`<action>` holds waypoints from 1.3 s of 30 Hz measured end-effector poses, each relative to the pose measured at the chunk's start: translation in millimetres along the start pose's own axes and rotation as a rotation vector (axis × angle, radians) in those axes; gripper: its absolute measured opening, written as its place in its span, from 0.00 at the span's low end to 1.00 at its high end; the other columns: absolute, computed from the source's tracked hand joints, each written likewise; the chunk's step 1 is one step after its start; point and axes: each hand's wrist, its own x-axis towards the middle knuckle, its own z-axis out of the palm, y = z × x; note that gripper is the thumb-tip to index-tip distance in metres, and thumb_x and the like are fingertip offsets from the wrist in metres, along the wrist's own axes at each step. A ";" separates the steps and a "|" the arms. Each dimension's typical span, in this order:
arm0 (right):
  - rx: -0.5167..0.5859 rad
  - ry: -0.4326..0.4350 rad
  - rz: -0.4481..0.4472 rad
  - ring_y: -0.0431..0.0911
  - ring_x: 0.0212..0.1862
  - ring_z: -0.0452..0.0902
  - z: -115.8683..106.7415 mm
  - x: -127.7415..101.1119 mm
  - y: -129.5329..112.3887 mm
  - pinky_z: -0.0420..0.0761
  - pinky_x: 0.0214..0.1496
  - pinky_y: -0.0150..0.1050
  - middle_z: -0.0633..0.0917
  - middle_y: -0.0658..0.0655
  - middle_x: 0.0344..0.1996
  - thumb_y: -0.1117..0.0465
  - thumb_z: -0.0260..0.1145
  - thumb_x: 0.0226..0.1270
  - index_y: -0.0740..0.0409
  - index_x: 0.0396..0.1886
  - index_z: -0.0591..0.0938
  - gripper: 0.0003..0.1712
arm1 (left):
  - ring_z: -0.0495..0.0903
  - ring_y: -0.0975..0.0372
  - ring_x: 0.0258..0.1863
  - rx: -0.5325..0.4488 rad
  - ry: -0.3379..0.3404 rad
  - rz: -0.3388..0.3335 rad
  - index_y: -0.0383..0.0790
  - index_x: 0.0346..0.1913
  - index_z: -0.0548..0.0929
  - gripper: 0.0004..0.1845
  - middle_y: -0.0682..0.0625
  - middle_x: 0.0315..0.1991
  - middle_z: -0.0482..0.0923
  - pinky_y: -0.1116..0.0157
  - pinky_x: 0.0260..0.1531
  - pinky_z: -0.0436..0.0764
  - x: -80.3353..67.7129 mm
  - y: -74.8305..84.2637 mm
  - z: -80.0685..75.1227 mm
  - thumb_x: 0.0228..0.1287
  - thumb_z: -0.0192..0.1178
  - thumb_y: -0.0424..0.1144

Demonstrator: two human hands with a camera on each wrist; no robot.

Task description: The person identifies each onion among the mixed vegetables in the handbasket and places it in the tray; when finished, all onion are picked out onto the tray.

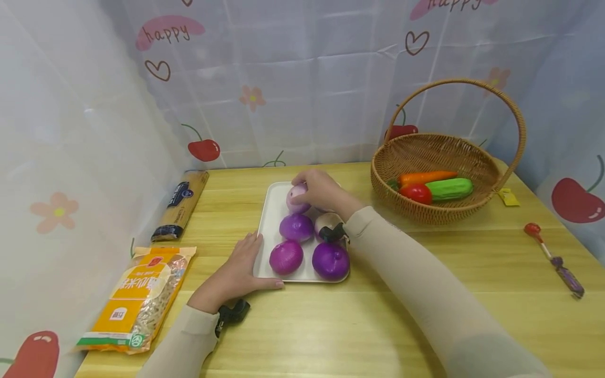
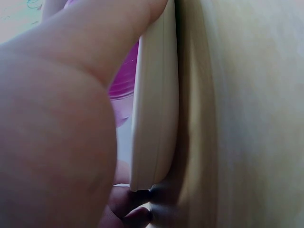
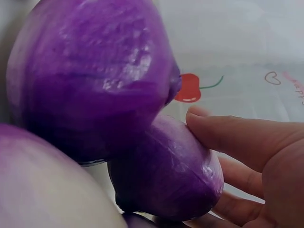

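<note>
A white tray carries several purple onions. At its far left, my right hand grips a pale purple onion between thumb and fingers; the right wrist view shows thumb and fingers around this onion. Nearer me lie a violet onion, a pinkish onion and a dark purple onion. A whitish onion is partly hidden by my right wrist. My left hand rests against the tray's near left corner, fingers along the left side and thumb along the front edge.
On the right stands a wicker basket holding a carrot, a tomato and a green vegetable. Beyond it are a yellow packet and a lollipop. Spaghetti and a grain bag lie left.
</note>
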 end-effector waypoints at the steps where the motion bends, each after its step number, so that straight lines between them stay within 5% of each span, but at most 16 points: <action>1: -0.003 -0.001 -0.001 0.51 0.60 0.78 0.6 0.0 0.6 0.80 0.61 0.42 0.84 0.60 0.60 0.56 0.80 0.66 0.62 0.65 0.84 0.30 | 0.39 0.42 0.82 -0.001 0.002 0.005 0.27 0.83 0.49 0.76 0.32 0.83 0.43 0.45 0.78 0.42 -0.1 -0.3 0.4 0.47 0.73 0.77; 21: -0.046 -0.001 -0.030 0.53 0.64 0.77 -3.3 -3.8 7.0 0.74 0.69 0.46 0.84 0.61 0.62 0.54 0.76 0.70 0.62 0.66 0.83 0.29 | 0.39 0.41 0.82 -0.008 0.003 0.006 0.26 0.83 0.50 0.75 0.32 0.83 0.44 0.44 0.78 0.43 2.0 1.9 0.3 0.48 0.73 0.76; 39: -0.113 0.129 -0.115 0.60 0.64 0.78 -63.0 -38.6 -3.4 0.76 0.67 0.52 0.84 0.62 0.62 0.51 0.72 0.74 0.61 0.64 0.84 0.26 | 0.39 0.41 0.82 -0.009 0.007 0.005 0.26 0.83 0.50 0.75 0.33 0.83 0.43 0.46 0.79 0.40 1.3 0.1 3.6 0.48 0.74 0.75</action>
